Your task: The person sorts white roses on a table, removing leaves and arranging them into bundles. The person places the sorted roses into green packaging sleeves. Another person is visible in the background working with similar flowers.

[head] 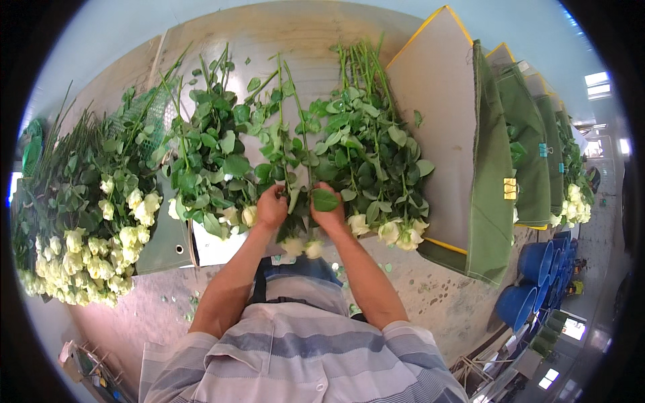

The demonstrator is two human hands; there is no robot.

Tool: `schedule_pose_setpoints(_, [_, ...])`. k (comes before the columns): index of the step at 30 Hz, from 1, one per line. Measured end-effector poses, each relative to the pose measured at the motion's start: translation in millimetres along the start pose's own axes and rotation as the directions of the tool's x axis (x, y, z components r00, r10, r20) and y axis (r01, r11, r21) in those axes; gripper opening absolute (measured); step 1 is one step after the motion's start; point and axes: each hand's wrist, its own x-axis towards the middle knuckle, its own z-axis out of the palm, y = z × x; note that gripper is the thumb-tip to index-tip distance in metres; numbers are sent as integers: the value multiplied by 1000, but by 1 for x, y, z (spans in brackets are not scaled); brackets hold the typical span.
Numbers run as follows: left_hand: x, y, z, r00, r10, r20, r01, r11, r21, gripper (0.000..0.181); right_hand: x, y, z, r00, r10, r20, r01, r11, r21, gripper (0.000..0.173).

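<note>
My left hand [272, 205] is curled at the stem of a white rose, beside two roses lying with their blooms [294, 246] towards me. Around the stem of the other rose my right hand [327, 205] is closed, with a large green leaf [325, 200] over its fingers. A bunch of leafy white roses [389, 230] lies right of my right hand, stems pointing away from me. Left of my left hand is another loose bunch of white roses [249, 215]. The fingertips of both hands are partly hidden by leaves.
A large heap of white roses [98, 259] covers the table's left end. At the right stand grey boards with green cloth [486, 166] and clips [510, 189]. Blue buckets [517, 305] stand on the floor at the right. Loose leaves lie on the table [302, 30].
</note>
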Motion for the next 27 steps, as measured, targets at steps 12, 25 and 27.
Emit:
schedule_pose_setpoints(12, [5,-3,-4,996,57,66,-60,997,44,31,13,-28,6,995,95,5,-95,995,38,24])
schedule_pose_setpoints(25, [-3,16,-7,976,-88,200,158,916,-369,24,14,-37,8,994,105,40,-109,989,102,24])
schedule_pose_setpoints(27, [-8,22,-6,984,109,143,-34,894,-447,23,12,-45,-3,998,62,10,-62,982,176,28])
